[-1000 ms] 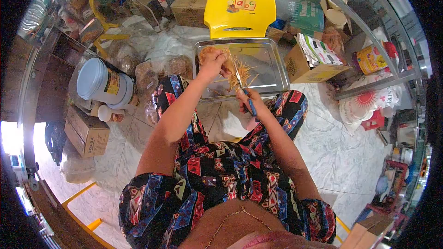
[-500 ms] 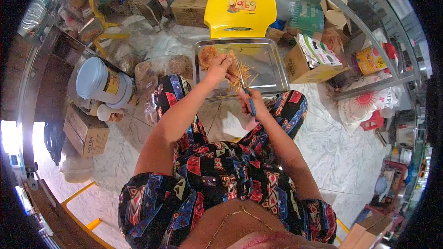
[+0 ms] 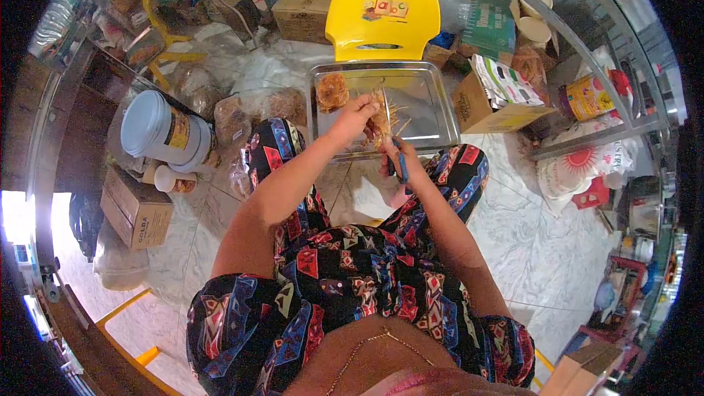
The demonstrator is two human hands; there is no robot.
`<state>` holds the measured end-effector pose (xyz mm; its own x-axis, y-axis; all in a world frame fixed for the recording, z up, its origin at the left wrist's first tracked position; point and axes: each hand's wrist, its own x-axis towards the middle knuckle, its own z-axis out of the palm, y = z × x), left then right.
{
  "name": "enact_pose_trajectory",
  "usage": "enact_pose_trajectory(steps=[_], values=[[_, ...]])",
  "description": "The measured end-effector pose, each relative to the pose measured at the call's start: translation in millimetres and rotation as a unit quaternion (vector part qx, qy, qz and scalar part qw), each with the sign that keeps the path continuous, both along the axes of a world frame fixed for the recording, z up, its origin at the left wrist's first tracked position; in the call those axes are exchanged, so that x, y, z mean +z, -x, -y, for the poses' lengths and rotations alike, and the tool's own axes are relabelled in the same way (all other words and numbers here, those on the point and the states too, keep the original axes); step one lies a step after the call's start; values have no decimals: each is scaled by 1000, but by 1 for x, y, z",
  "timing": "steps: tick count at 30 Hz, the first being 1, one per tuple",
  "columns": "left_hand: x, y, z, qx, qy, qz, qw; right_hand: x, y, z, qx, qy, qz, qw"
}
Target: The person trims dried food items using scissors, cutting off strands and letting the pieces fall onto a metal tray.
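My left hand [image 3: 355, 117] pinches a thin orange-brown sheet [image 3: 379, 116] that looks like dried food. In my right hand [image 3: 412, 169] are scissors with blue handles [image 3: 402, 164], their blades up against the sheet's right side. Both hands are over a clear plastic tray [image 3: 444, 106]. Thin cut strips [image 3: 397, 123] lie in the tray just right of the sheet. A pile of similar orange-brown pieces [image 3: 332, 92] sits in the tray's upper left corner. My fingers partly hide the sheet's lower end.
The tray rests on a yellow chair [image 3: 381, 18]. Bagged goods [image 3: 282, 107] and blue-lidded buckets [image 3: 154, 125] stand to the left, above a cardboard box [image 3: 138, 209]. At right are an open box of packets [image 3: 499, 99], a metal rack [image 3: 587, 139] and a white sack [image 3: 576, 172].
The sheet and my left hand have shifted slightly right, uncovering more of the pile. The scissors' handles look more spread, and my right hand stays in nearly the same place.
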<state>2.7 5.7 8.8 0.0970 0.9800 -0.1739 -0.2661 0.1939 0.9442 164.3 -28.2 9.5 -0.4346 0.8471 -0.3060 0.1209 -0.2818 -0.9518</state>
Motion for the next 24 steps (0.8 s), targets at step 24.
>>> enact_pose_trajectory(steps=[24], values=[[0, 3, -1, 8, -1, -7, 1000, -5, -5, -3, 28, 39, -19, 999]])
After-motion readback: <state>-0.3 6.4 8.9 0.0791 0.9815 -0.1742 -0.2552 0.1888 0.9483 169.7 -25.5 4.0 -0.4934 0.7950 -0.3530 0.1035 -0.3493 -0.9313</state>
